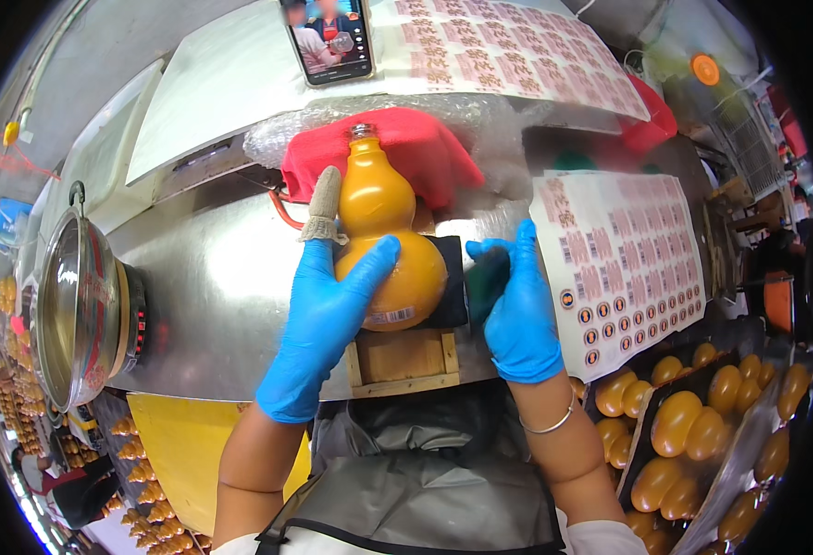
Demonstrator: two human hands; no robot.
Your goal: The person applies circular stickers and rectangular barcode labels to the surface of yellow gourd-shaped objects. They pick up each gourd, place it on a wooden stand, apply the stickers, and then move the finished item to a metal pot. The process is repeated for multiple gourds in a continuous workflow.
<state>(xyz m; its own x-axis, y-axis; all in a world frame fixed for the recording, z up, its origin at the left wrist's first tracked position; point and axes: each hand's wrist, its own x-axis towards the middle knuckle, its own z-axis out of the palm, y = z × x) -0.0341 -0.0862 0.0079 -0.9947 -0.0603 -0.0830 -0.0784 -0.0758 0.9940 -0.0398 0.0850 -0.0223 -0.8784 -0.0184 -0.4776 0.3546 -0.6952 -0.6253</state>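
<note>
A glossy orange-yellow gourd-shaped bottle (376, 194) lies tilted on a small wooden stand (404, 363), its silver threaded neck pointing away from me. Against its left side my left hand (326, 301), in a blue glove with a knitted cover on one finger, grips it, thumb across the lower bulb. A small printed label sits near the bottle's base. To the right, my blue-gloved right hand (523, 314) is open, fingers apart, beside a white sheet of stickers (693, 196). Dark cloth (453, 277) shows by the bottle's right side. Behind the neck is a red cloth (443, 157).
A glass-lidded pan (78, 305) stands at the left of the metal table (212, 277). A phone (330, 42) stands at the back beside another sticker sheet (517, 46). Clear plastic wrap (286, 129) lies behind the red cloth. Several gourd-shaped bottles (675, 424) fill racks at lower right.
</note>
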